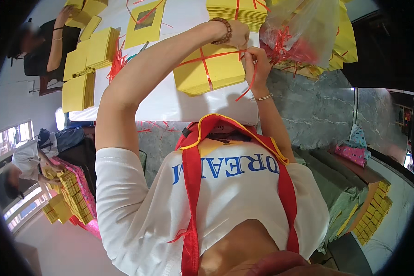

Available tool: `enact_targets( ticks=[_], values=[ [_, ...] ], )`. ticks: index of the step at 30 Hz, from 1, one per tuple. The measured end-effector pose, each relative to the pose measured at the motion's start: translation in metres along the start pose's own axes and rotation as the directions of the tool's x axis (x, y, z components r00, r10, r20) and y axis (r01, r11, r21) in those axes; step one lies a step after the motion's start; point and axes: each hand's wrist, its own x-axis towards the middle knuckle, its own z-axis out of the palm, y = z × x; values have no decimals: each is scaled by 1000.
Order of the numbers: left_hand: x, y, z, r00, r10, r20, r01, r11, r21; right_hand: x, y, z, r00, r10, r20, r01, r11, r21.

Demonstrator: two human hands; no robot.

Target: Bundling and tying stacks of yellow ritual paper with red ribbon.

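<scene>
A stack of yellow paper sheets [216, 73] lies on the white table [170, 103], crossed by thin red string [204, 60]. My left hand [238, 36], with a brown bead bracelet at the wrist, pinches the string at the stack's far right corner. My right hand [257, 62], with a thin bangle at the wrist, grips the same string just beside it. A loose red string end [247, 89] hangs down below the right hand. Both hands touch at the knot point.
More tied yellow stacks [237, 11] sit beyond, and a clear plastic bag of red strings [303, 37] is to the right. Loose yellow stacks [85, 60] cover the table's left. A seated person [41, 46] works top left, another person [27, 161] lower left. Bundled stacks [372, 207] lie on the floor.
</scene>
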Motion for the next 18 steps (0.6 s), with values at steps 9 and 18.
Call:
enact_targets(
  ticks=[9, 18],
  values=[
    [-2, 6, 3, 981, 46, -186, -61, 995, -73, -1, 8, 4, 1000, -8, -19, 9, 1000, 23],
    [-10, 1, 1, 989, 35, -142, -72, 963, -261, -3, -1, 3, 991, 129, 37, -133, 985, 114]
  ],
)
